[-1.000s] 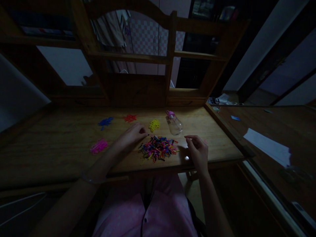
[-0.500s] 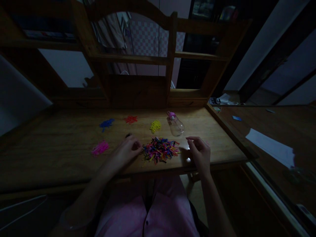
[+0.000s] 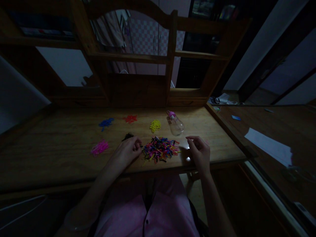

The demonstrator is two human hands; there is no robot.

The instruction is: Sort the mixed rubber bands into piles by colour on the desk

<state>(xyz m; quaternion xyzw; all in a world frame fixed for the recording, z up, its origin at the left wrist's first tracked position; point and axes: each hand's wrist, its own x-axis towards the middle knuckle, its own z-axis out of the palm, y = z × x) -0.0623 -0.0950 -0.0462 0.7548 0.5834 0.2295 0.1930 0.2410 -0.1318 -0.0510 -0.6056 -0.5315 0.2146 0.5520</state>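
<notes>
In the head view, a mixed heap (image 3: 161,149) of thin coloured bits lies near the front edge of the wooden counter (image 3: 61,144), between the two hands. Sorted piles sit around it: a yellow pile (image 3: 155,125) just beyond it, a red pile (image 3: 130,118) and a blue pile (image 3: 106,122) farther off to the left, and a pink pile (image 3: 99,147) on the near left. A black pile (image 3: 127,136) is partly covered by the left hand (image 3: 128,151), whose fingertips are at the heap's left edge. A dark bit shows by them, but I cannot tell whether that grip is closed on it. The right hand (image 3: 199,151) is right of the heap, fingers bent; its grip is too dim to judge. A clear bottle (image 3: 176,126) with a pink top is beyond the heap, and a shelf unit (image 3: 137,90) closes off the back. On a side surface (image 3: 259,121) to the right are white paper (image 3: 269,146) and a small blue card (image 3: 236,117).

A second ago the left hand reached over the heap's far side, hiding the black pile; now it is nearer the person and that pile shows. The right hand has barely moved.
</notes>
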